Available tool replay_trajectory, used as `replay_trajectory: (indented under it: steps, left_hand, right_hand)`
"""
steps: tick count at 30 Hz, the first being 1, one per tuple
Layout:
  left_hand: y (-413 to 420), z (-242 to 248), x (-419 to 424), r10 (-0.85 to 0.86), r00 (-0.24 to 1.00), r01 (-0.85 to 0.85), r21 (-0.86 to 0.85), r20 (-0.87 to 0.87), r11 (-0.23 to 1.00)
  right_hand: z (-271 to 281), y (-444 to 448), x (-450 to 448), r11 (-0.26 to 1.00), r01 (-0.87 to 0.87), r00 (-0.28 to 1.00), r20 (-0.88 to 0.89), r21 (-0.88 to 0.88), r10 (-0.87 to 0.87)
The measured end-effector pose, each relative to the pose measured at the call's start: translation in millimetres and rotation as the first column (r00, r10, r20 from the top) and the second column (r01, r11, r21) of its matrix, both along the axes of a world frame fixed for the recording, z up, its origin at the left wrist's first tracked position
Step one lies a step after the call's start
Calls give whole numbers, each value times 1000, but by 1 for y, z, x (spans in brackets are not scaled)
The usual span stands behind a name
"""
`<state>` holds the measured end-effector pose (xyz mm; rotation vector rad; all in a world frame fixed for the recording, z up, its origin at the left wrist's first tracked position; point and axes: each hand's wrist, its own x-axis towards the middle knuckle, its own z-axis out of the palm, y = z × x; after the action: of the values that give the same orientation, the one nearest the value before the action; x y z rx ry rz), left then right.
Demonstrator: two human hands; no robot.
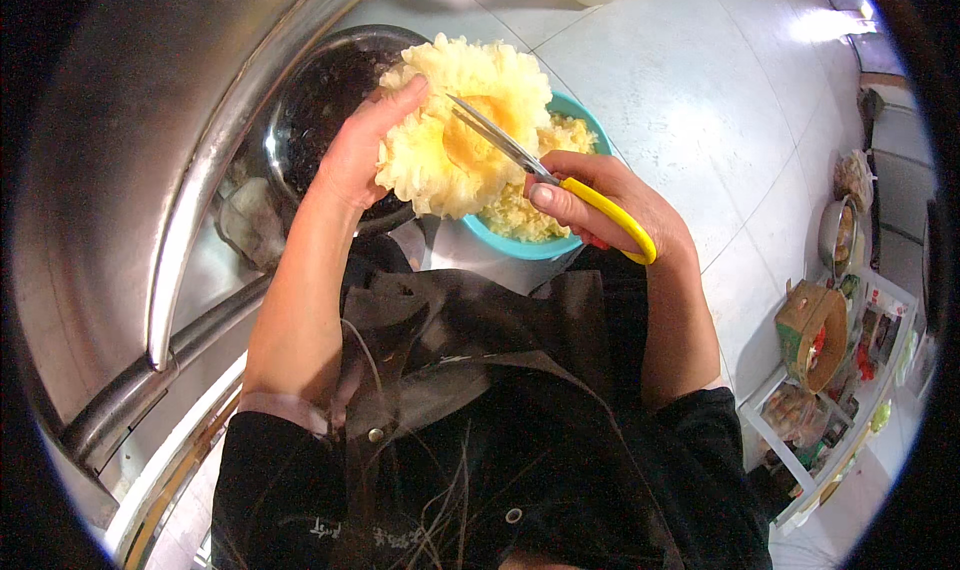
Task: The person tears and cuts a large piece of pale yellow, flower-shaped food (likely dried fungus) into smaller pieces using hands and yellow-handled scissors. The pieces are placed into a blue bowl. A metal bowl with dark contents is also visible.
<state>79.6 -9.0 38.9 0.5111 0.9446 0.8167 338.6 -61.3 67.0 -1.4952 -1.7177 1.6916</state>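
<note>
My left hand grips a large, pale yellow, frilly piece of food, probably a white fungus, by its left edge; its darker yellow core faces up. In my right hand is a pair of scissors with yellow handles, the blades lying over the core with their tips pointing towards my left thumb. Whether the blades touch the piece I cannot tell. Below the held piece stands a turquoise basin with more frilly yellow pieces in it. A dark, shiny round basin is behind my left hand; its contents are unclear.
A large curved stainless steel surface with a metal rim fills the left side. Pale floor tiles extend to the right. At the far right are a cardboard box, a metal bowl and a white rack with bagged goods.
</note>
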Motion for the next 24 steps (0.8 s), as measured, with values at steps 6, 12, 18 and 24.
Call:
replay_trajectory:
  steps: [6,12,18,24]
  left_hand:
    - [2,-7,-3,-42,999,41,40,17,998]
    - [0,-1,2,55,998,-54,28,-32,998]
    - [2,-9,-5,147,989,-148,18,29,989]
    - [4,-16,-9,144,987,-147,47,66,988]
  right_hand:
    - [13,4,-9,985,33,999,34,-168,-28]
    - [5,-1,-20,996,75,997,20,-57,-74]
    - [12,-3,-8,999,26,999,34,-28,-25]
    - [15,-2,-8,988,79,996,-24,-131,-83]
